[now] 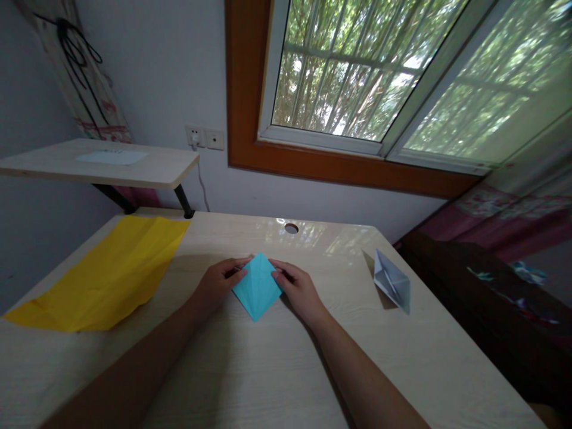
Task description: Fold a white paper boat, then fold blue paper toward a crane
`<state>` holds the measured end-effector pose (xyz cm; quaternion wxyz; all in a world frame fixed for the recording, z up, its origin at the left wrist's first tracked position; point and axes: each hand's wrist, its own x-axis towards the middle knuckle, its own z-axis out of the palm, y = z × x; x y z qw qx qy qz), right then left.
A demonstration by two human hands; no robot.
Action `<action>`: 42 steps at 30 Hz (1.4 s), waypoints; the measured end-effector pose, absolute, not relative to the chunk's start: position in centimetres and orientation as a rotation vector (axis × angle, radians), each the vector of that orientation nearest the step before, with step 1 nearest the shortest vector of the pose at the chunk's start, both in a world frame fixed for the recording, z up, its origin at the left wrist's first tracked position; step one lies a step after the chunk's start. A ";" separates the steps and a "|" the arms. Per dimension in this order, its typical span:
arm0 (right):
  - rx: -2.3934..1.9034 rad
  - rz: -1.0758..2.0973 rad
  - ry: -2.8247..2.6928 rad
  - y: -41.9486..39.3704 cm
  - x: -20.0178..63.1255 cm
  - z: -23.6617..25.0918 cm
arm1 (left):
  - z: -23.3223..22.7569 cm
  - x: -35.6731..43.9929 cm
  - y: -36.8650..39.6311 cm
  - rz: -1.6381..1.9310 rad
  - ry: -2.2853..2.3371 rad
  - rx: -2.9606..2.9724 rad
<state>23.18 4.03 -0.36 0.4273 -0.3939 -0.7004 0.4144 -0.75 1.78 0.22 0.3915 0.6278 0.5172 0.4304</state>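
A light-blue sheet of origami paper (256,289), folded to a diamond with crease lines down its middle, is held just above the table. My left hand (220,281) pinches its left corner between thumb and fingers. Across from it, my right hand (298,287) grips the right edge, thumb on top and fingers behind. The fingertips behind the paper are partly hidden. One point of the diamond faces the window and the opposite one points toward me.
On the left of the table (268,381) lies a large yellow sheet (107,274). A folded grey-white paper shape (391,281) stands near the right edge. At the back left rises a small shelf (161,167) on black legs; a round hole (291,229) pierces the far tabletop.
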 end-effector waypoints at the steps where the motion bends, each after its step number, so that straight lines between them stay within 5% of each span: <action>1: -0.984 1.035 -1.746 4.0 23.2 -0.4 | 0.2 -0.7 1.8 1.090 1.313 1.589; 42: -0.946 1.253 -1.455 4.0 22.7 0.0 | 0.1 -1.0 2.1 1.325 1.318 1.282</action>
